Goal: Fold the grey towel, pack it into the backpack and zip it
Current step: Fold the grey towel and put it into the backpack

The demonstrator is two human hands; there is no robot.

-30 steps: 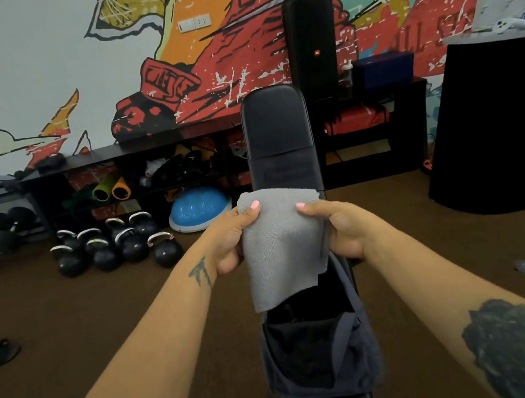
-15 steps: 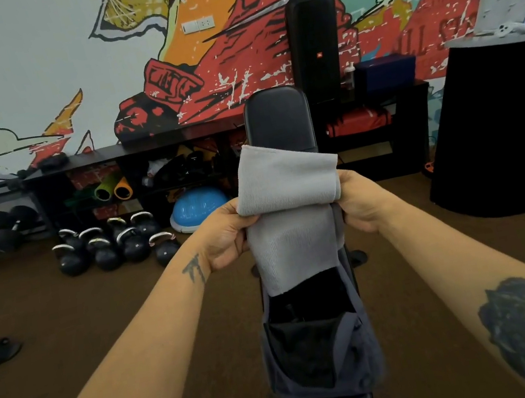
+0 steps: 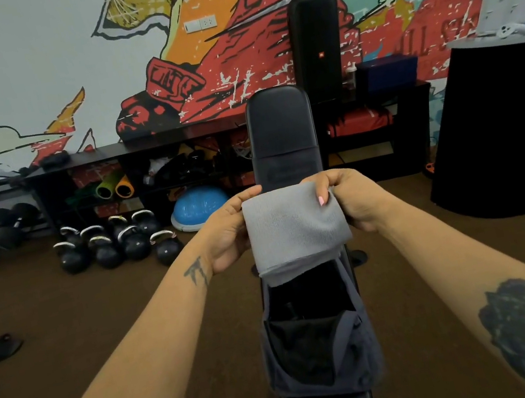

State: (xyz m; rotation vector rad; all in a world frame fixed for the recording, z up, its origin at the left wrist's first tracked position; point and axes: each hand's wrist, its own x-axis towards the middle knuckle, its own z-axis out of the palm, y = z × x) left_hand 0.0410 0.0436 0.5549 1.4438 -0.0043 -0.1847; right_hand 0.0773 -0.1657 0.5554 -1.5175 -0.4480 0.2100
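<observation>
The grey towel (image 3: pixel 295 229), folded double, is held above the open backpack (image 3: pixel 320 345) on the bench (image 3: pixel 281 126). Its edges are pinched by the left hand (image 3: pixel 230 230) and right hand (image 3: pixel 356 198), forearms extended. Half a second earlier, the upper flap was raised higher, not yet laid flat.

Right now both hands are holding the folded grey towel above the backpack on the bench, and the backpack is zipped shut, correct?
Not quite. The head view shows the backpack gaping open, its dark inside visible, not zipped shut. The rest holds: the left hand and the right hand hold the folded grey towel above it on the bench.
</observation>
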